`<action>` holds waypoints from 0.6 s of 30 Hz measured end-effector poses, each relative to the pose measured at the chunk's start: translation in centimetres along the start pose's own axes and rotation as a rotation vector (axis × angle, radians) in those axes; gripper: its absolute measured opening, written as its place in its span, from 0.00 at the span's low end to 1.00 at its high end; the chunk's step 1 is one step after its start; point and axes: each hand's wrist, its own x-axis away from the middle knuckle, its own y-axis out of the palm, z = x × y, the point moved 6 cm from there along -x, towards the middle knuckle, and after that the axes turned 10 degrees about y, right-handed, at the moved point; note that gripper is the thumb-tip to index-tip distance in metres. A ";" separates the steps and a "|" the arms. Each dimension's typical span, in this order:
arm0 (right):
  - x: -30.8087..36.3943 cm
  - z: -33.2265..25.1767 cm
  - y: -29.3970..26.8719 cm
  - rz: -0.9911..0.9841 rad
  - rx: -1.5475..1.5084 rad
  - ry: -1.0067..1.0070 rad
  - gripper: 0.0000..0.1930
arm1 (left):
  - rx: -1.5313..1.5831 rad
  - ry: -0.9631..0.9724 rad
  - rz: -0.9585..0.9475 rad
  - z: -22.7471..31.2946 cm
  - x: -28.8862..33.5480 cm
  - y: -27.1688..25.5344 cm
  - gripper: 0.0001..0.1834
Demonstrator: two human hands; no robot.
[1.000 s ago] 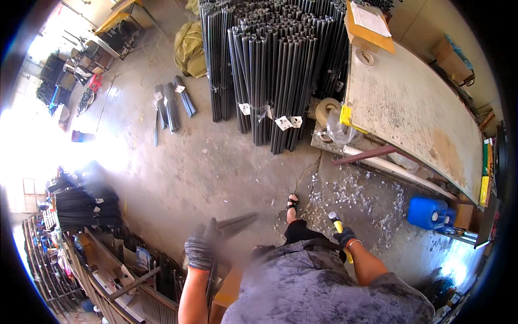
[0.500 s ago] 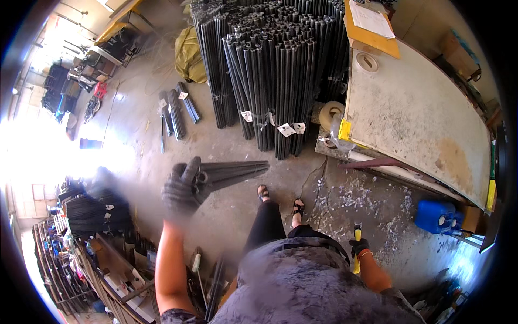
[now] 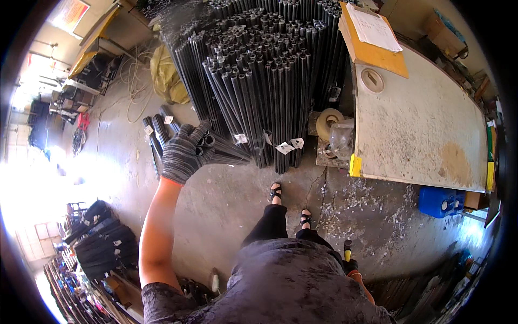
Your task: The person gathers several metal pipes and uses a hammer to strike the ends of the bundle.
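My left hand (image 3: 182, 154), in a grey striped glove with an orange cuff, is closed around the ends of several black tubes (image 3: 225, 152). Their open ends show beside my fingers, and their far ends point right toward the foot of a tall standing stack of black tubes (image 3: 253, 102). Low beside my body, my right hand (image 3: 350, 267) wears a dark glove and grips a yellow-and-black tool (image 3: 348, 252). My clothing partly hides that hand, and the tool's exact kind cannot be made out.
Tagged tube bundles (image 3: 157, 129) lie on the floor beyond my left hand. A worn pale table (image 3: 415, 124) stands at right, with a tape roll (image 3: 328, 123) by its left edge and a blue container (image 3: 437, 202) below. A yellow sack (image 3: 166, 75) slumps beside the standing tubes.
My left hand and its tubes have moved farther forward, closer to the standing stack. My right hand, still gripping the tool, has come nearer my body. The whole view has shifted.
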 end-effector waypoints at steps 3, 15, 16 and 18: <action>2.2 -1.4 1.4 -0.018 -0.130 -0.105 0.19 | 0.023 -0.064 -0.024 -3.9 -3.3 4.5 0.36; 1.9 -5.5 4.5 0.043 0.092 -0.279 0.13 | 1.287 -0.189 0.523 -18.1 -13.2 22.1 0.51; 1.5 -5.7 5.4 0.027 0.076 -0.281 0.14 | 1.688 -0.272 0.492 -20.2 -13.0 24.7 0.55; 1.2 -4.2 5.4 0.024 0.039 -0.204 0.18 | 1.865 -0.312 0.445 -18.1 -13.3 25.7 0.61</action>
